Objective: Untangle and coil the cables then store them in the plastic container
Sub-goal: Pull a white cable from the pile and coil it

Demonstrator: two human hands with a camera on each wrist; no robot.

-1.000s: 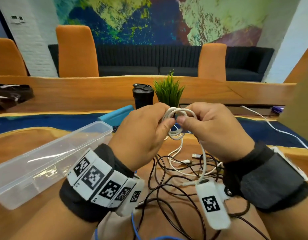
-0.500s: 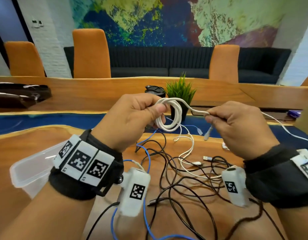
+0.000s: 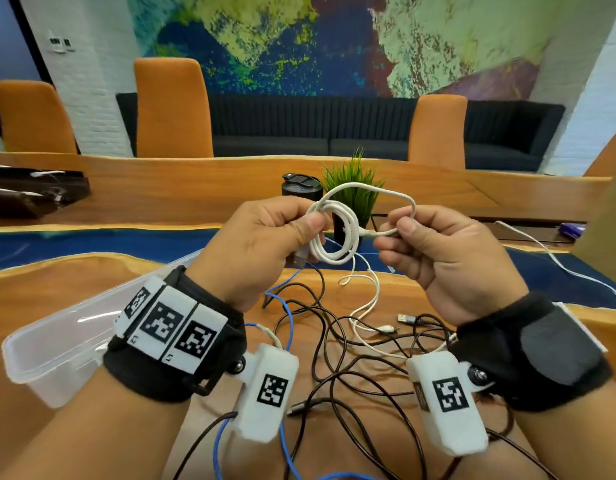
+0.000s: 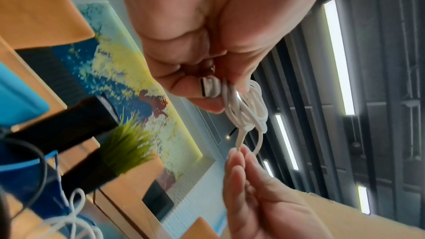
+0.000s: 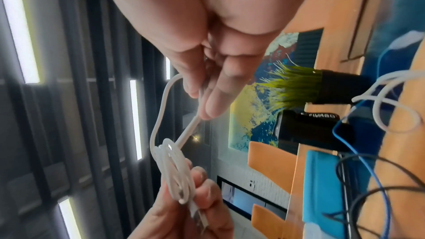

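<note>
While both hands are raised above a wooden counter (image 3: pixel 74 282), the left hand (image 3: pixel 258 244) pinches a small coil of white cable (image 3: pixel 337 233) between thumb and curled fingers, its grip closed tight on the bundled loops. A silver USB plug (image 4: pixel 208 86) at one end of this cable sticks out beside the left thumb. The right hand (image 3: pixel 441 251) holds the cable's other end, its grip narrow, thumb and fingertips pinching the slim connector end, while a loose loop arches between the two hands. Below the hands, a tangle of black cables (image 3: pixel 351 368), a blue cable (image 3: pixel 285 306) and another white cable (image 3: pixel 365 306) lies spread on the counter. A clear plastic container (image 3: pixel 57 344), long and open-topped, sits on the counter to the left, partly hidden behind the left wrist; nothing can be seen inside it. Farther back stand a black lidded cup (image 3: pixel 301 187) and a small green potted plant (image 3: pixel 355 188), close together. Orange chairs (image 3: pixel 171 109), a dark sofa and a colourful wall painting fill the background.
</note>
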